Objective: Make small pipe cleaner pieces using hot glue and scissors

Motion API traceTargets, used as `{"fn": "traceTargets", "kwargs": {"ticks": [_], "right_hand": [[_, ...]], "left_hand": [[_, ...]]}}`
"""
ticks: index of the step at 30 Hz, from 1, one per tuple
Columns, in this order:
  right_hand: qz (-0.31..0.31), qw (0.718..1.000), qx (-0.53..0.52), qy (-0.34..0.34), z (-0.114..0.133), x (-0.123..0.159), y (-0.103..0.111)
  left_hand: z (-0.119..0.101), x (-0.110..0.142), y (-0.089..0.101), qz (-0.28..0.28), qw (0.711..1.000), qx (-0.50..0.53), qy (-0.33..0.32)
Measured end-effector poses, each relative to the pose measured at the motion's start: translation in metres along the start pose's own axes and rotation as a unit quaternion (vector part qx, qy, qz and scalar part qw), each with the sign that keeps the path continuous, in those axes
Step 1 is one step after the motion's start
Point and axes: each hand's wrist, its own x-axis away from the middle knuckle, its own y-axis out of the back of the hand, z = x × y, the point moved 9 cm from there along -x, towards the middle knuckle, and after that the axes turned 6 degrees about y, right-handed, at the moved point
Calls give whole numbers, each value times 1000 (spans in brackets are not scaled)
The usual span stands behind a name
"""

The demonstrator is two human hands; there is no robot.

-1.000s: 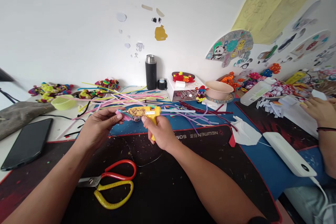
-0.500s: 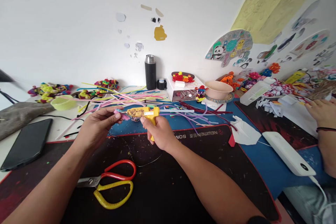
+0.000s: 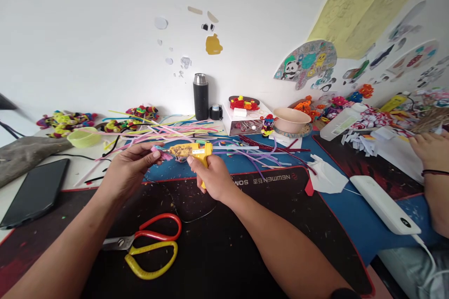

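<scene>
My right hand [image 3: 213,175] is wrapped round the handle of a yellow hot glue gun [image 3: 182,150], whose front is stained brown. A pale glue stick [image 3: 236,148] juts from its back. Between the thumb and fingers of my left hand [image 3: 135,161] is a small fuzzy pink and blue pipe-cleaner piece [image 3: 164,154]. The gun's nozzle points left and is at that piece; whether they touch is too small to tell. Below my hands, scissors [image 3: 154,247] with one red and one yellow handle lie on the black mat [image 3: 217,252], their blades partly behind my left forearm.
Loose pipe cleaners [image 3: 175,128] spread behind my hands. A black phone [image 3: 37,191] lies at left, a white power bank [image 3: 384,204] at right. A black thermos [image 3: 201,98], a box [image 3: 235,124] and a beige bowl [image 3: 291,120] stand along the wall. Another person's hand [image 3: 430,149] rests at far right.
</scene>
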Motion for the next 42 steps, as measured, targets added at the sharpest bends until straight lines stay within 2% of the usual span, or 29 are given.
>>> {"fn": "traceTargets", "kwargs": {"ticks": [42], "right_hand": [[-8,1000,-2,1,3,1,2]], "left_hand": [[-5,0,1,-14,1000,27,-8]]}}
